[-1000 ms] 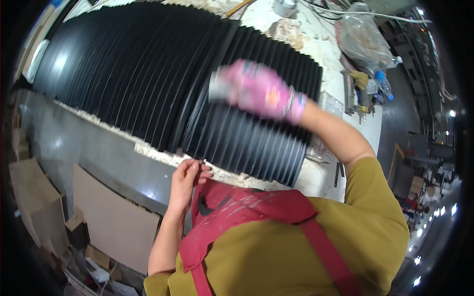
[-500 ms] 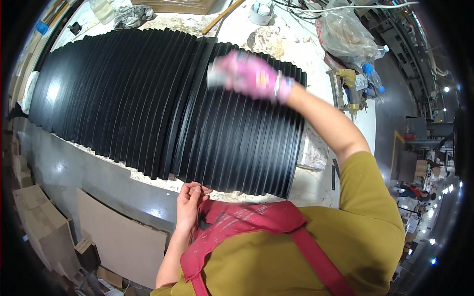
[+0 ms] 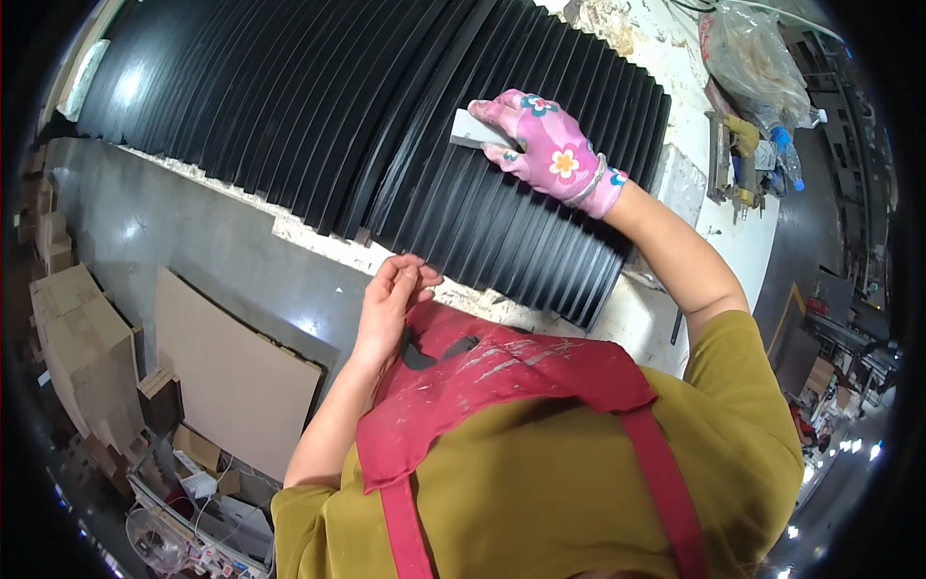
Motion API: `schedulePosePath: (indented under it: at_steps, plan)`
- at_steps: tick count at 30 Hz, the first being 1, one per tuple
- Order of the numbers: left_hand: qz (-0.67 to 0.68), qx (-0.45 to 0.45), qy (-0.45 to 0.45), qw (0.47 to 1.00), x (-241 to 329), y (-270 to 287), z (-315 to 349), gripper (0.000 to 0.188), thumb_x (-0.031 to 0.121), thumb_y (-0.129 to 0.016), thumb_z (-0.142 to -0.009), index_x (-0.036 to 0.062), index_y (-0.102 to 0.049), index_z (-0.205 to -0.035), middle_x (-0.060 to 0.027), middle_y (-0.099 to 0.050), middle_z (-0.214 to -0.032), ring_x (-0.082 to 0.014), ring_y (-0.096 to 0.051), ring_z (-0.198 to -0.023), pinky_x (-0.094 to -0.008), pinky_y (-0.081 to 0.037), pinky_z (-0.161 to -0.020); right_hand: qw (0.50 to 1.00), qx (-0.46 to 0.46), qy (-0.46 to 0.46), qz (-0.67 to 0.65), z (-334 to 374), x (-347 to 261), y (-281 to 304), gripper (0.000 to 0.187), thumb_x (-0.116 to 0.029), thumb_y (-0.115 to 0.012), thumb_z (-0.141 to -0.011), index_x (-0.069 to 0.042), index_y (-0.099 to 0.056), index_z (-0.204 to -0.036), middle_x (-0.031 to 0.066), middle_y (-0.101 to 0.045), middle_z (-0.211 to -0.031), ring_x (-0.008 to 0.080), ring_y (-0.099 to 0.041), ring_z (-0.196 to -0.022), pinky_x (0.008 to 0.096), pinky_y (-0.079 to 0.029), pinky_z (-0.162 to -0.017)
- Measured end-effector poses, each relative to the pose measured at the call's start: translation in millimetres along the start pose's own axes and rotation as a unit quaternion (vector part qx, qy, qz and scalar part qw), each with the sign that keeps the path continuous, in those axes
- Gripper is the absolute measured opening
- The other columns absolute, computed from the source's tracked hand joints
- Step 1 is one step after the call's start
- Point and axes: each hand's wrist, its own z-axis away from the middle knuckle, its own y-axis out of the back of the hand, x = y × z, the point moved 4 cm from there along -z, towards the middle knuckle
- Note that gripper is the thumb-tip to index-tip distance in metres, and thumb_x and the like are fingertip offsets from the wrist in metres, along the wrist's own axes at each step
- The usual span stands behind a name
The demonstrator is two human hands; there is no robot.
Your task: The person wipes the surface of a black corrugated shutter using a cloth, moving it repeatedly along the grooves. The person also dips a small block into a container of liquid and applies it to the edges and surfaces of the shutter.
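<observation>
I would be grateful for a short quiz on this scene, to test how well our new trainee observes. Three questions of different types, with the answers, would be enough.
1. Which of the person's hands is bare?

2. What does the gloved hand hold?
A) a screwdriver
B) a pale block
C) a paintbrush

3. True or false: the clear plastic bag lies to the right of the black ribbed surface.

Key:
1. The left hand.
2. B.
3. True.
</observation>
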Motion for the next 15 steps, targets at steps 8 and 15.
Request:
schedulePosePath:
  at_steps: [8,15]
  plan:
    - [0.008,0.000,-0.020,1.000,-1,3,2,0.020,0.014,-0.043,-0.097,0.0025,-0.052,-0.111,-0.0070,-0.061,-0.100,-0.0142,-0.061,-0.092,-0.0255,-0.049,-0.081,0.986,-0.056,0.153,0.031,45,-80,-36,0.041,-0.027,-0.059,-0.077,-0.008,-0.056,-0.113,0.0063,-0.054,-0.098,0.0207,-0.058,-0.089,0.0375,-0.045,-0.072]
    - [-0.050,-0.019,-0.030,0.998,-4,5,-4,0.023,0.017,-0.048,-0.095,0.0029,-0.051,-0.113,-0.0069,-0.061,-0.100,-0.0168,-0.061,-0.095,-0.0255,-0.048,-0.081,0.955,-0.242,0.172,-0.001,61,-99,-34,0.046,-0.035,-0.052,-0.086,-0.009,-0.051,-0.124,0.0096,-0.056,-0.100,0.0225,-0.058,-0.093,0.0362,-0.046,-0.079]
